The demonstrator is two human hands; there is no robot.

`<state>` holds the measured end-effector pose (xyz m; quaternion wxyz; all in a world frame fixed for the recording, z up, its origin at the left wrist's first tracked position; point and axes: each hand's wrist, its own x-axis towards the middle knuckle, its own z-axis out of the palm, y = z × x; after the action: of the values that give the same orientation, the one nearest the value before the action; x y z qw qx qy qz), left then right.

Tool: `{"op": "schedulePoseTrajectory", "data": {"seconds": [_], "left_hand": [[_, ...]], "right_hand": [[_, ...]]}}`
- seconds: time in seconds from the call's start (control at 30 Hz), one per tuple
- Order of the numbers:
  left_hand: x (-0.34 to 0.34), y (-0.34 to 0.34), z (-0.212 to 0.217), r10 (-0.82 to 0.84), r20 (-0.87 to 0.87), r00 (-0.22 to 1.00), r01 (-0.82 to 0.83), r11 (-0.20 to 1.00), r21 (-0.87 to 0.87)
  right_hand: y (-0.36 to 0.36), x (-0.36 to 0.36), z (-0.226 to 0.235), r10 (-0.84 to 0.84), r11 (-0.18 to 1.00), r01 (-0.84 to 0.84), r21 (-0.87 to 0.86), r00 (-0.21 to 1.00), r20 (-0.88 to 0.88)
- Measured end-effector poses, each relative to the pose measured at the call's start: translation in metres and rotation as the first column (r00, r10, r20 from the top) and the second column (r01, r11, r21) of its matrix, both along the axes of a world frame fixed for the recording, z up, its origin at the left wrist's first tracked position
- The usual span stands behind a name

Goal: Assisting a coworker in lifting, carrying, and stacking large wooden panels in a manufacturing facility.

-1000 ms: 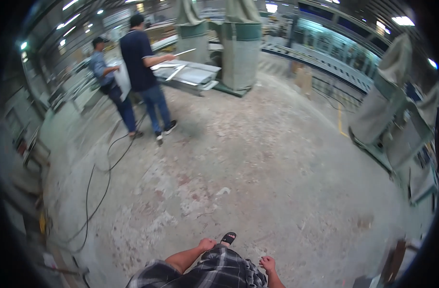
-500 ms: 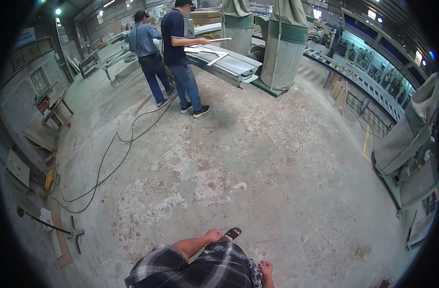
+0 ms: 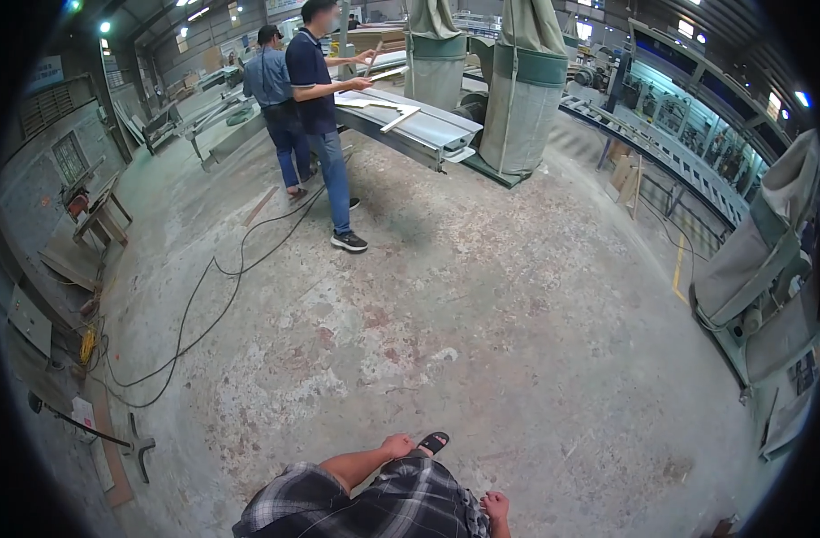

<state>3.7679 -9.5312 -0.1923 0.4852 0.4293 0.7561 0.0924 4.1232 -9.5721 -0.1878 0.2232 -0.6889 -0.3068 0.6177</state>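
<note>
My left hand [image 3: 397,446] rests low in front of me, close above my sandalled foot [image 3: 434,441]. Its fingers look curled in, and nothing shows in them. At my right side, beside the plaid cloth [image 3: 410,507] of my clothing, hangs my right hand [image 3: 495,505], loosely closed with no object visible. Neither hand touches a tool or workpiece. Farther off, a person in a dark shirt [image 3: 310,72] holds thin strips [image 3: 372,61] near a metal-topped worktable [image 3: 428,121] with white pieces [image 3: 401,118] on it.
A black cable [image 3: 215,260] loops across the floor at left. Another person [image 3: 271,85] stands behind the first. Large dust-collector bags [image 3: 522,112] rise beyond the table. A roller conveyor [image 3: 670,148] runs at right, and a metal stand [image 3: 139,444] lies near left.
The person in the dark shirt has stepped nearer, turned to the right and raised a strip in one hand. My hands have barely moved.
</note>
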Motion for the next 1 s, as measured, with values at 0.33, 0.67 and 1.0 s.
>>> {"op": "schedulePoseTrajectory", "data": {"seconds": [0.33,0.67,1.0], "left_hand": [[-0.005,0.0,0.002,-0.199,-0.112,0.974,0.197,0.98,-0.027],[0.0,0.025,-0.012,-0.523,-0.225,0.822,0.548,0.834,0.067],[0.097,0.102,-0.003,-0.595,0.125,0.794,0.608,0.782,-0.141]], "right_hand": [[-0.003,-0.003,-0.009,-0.108,0.993,0.108,-0.05,0.994,0.002],[-0.033,0.014,-0.049,0.04,0.969,-0.166,0.184,0.838,0.545],[-0.149,0.003,-0.021,-0.565,0.814,0.391,0.431,0.706,0.427]]}}
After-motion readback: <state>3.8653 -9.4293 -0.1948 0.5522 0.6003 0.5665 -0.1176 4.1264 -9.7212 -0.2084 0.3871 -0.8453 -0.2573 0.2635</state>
